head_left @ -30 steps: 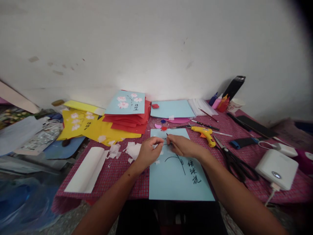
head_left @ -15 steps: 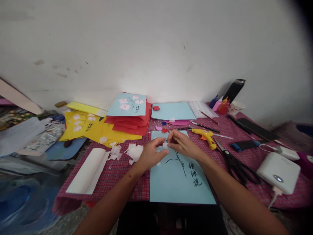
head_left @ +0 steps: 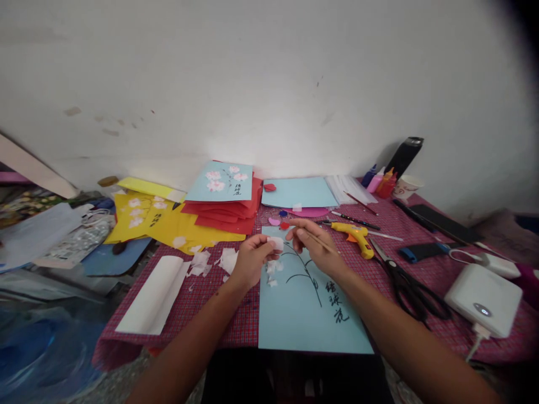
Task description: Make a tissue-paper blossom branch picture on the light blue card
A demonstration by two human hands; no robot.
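My left hand is closed, pinching a small white paper piece between thumb and fingertips, over the top left of a light blue sheet. Beside it, to the right, my right hand is closed around a thin wooden stick; whether it ends in a brush I cannot tell. The sheet bears a drawn black branch and black handwritten characters. Below my left hand, several torn white paper bits rest on the sheet's left side.
Torn white paper and a folded white sheet lie to the left. Behind is a red paper stack topped by a flower card. A yellow glue gun, black scissors and a white power bank lie right.
My hands have drawn apart. The left moved slightly left, with the white paper piece now plainly in its pinch. The bits on the sheet below have come into view.
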